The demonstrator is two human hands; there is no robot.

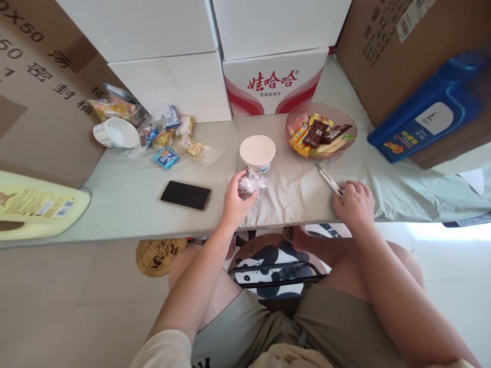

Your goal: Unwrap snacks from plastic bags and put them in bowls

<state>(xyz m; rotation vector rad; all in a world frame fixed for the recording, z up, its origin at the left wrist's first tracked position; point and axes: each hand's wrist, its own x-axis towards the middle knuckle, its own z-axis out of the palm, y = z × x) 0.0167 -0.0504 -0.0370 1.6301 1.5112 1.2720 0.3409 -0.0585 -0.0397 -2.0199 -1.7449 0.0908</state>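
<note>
My left hand (237, 200) is closed around a clear crinkled wrapper (253, 183) with something dark inside, just in front of a white paper bowl (258, 152). On the right, my right hand (355, 202) has its fingers curled over the near end of a slim white tool (329, 180), possibly a cutter, lying on the cloth. Behind it stands a pinkish glass bowl (351, 132) with several wrapped snacks. A black phone (186, 195) lies left of my left hand.
At the back left are another paper bowl (116, 134), several snack packets (186, 125) and a blue packet (166, 158). A yellow jug (42, 204) stands far left, a blue bottle (425, 112) far right. White boxes (274, 84) line the back.
</note>
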